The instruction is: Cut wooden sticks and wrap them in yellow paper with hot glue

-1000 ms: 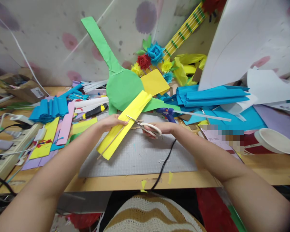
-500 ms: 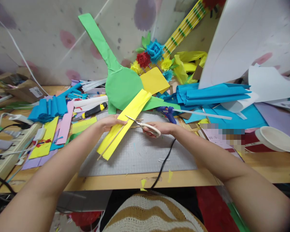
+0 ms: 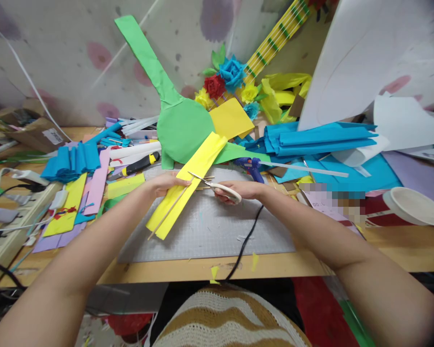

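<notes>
The folded yellow paper strip [image 3: 198,161] lies slantwise over the grey cutting mat [image 3: 210,231] on the table [image 3: 401,246], with the left hand [image 3: 166,183] gripping its edge near the middle. The right hand [image 3: 244,190] is clasped around the handles of the scissors [image 3: 222,189], whose blades point across the strip. Just behind are a green paper cutout [image 3: 184,127] and a blue glue gun [image 3: 252,166].
</notes>
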`<move>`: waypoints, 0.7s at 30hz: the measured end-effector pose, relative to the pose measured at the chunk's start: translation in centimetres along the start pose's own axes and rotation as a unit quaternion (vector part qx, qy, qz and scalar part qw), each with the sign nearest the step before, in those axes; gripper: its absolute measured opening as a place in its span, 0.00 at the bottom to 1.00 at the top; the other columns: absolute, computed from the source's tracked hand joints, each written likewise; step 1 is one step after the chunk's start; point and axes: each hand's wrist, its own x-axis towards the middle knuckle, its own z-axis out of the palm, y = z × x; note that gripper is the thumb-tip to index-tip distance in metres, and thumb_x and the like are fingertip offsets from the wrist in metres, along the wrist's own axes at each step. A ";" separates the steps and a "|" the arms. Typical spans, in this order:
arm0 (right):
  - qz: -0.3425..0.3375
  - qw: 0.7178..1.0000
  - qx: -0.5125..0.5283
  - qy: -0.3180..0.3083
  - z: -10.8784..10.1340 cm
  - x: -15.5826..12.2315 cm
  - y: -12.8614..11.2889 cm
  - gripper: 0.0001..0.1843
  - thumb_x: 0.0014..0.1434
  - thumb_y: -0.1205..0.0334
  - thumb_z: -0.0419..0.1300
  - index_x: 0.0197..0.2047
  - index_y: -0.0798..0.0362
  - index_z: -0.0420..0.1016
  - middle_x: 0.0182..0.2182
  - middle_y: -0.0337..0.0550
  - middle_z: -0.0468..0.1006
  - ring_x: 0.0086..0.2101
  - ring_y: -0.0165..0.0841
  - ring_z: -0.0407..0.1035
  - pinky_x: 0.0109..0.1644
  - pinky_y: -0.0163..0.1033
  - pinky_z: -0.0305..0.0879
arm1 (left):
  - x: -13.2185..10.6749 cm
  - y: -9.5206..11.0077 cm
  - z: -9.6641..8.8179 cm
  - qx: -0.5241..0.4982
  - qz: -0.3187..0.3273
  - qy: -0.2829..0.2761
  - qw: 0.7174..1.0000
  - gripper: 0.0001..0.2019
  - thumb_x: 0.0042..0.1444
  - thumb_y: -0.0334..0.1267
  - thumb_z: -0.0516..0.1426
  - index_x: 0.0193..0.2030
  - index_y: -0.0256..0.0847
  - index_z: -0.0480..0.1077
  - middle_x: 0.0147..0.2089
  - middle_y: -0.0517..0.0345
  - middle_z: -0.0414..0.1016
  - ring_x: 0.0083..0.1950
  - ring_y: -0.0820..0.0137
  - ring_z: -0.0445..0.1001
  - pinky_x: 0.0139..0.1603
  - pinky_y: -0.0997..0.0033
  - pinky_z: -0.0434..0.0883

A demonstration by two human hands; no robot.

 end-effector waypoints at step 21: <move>0.017 1.000 0.014 -0.003 -0.3 1.3 -0.3 0.20 0.53 0.44 0.56 0.32 0.54 0.59 0.19 0.30 0.57 0.18 0.20 0.54 0.18 0.28 0.51 | 0.0 -0.5 0.1 -0.027 -0.003 -0.079 0.996 0.17 0.40 0.38 0.65 0.37 0.35 0.72 0.33 0.53 0.78 0.30 0.71 0.73 0.33 0.72 0.70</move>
